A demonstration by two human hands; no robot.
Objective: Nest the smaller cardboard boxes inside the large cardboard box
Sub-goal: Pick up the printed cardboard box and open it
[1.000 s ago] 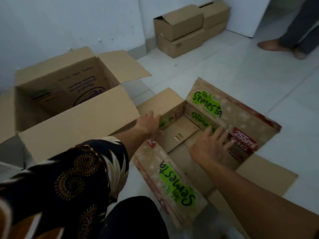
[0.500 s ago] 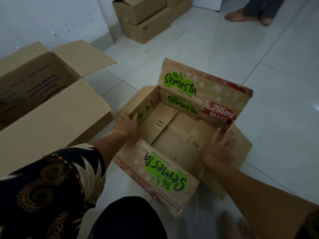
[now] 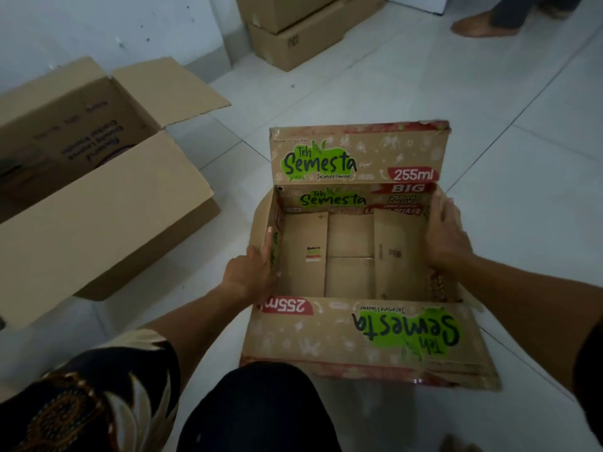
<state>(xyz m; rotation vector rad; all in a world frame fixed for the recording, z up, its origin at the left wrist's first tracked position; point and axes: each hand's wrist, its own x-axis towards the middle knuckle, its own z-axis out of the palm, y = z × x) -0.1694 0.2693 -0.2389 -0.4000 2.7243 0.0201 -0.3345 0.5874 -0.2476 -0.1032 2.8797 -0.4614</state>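
A printed "Teh Semesta" cardboard box [image 3: 350,252] stands open on the white tiled floor in front of me, its four flaps spread and its inside empty. My left hand [image 3: 253,270] grips its left wall, thumb over the rim. My right hand [image 3: 445,238] presses flat against its right wall from outside. A large plain cardboard box [image 3: 98,203] lies open to the left, its near flap folded out toward me.
Several closed plain cardboard boxes [image 3: 293,31] are stacked against the far wall. Another person's bare foot [image 3: 479,26] stands at the top right. My dark-clothed knee [image 3: 261,409] is just below the printed box.
The printed box has turned square to me and sits closer. My right hand moved from inside the box to its right wall; my left hand slid onto the left wall.
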